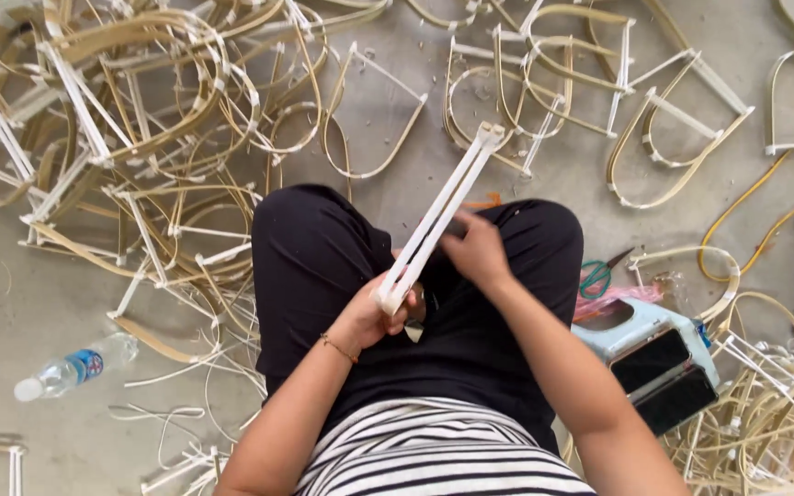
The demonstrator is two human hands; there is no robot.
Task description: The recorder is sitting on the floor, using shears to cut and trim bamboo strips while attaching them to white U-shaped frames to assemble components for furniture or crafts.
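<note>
Striped shirt [438,459]: nearest the camera, at the near edge; black trousers [323,257] beyond it, knees pointing far.
Left hand [380,317]: curled closed around the near end of the white slat bundle [440,219], wrist with a thin bracelet [337,348] resting over the left thigh.
Right hand [475,250]: fingers bent and pinched against the middle of the bundle from its right side; whether a strip lies under the fingertips cannot be told.
White slat bundle: two or three flat white strips laid side by side, held over the lap, slanting from the left hand up and away to a notched far tip above the gap between the knees.
Technique, as judged: the near end should sit firm in the left fist so the strips do not fan apart; the right fingers do best working close to the left grip, where the bundle flexes least; the far tip needs free room.
Far left: dense heap of bent cane hoops [130,119] with white crossbars, touching the left knee.
Far right: single U-shaped hoops [673,138] lying apart on the concrete floor [11,303].
Near right: pale blue box [654,354] with dark panels, just beside the right thigh; green-handled scissors [599,274] and pink plastic behind it.
Near left: clear water bottle [75,366] lying on its side.
Obstruction, as judged: the heap at the left knee could snag a swinging far tip.
</note>
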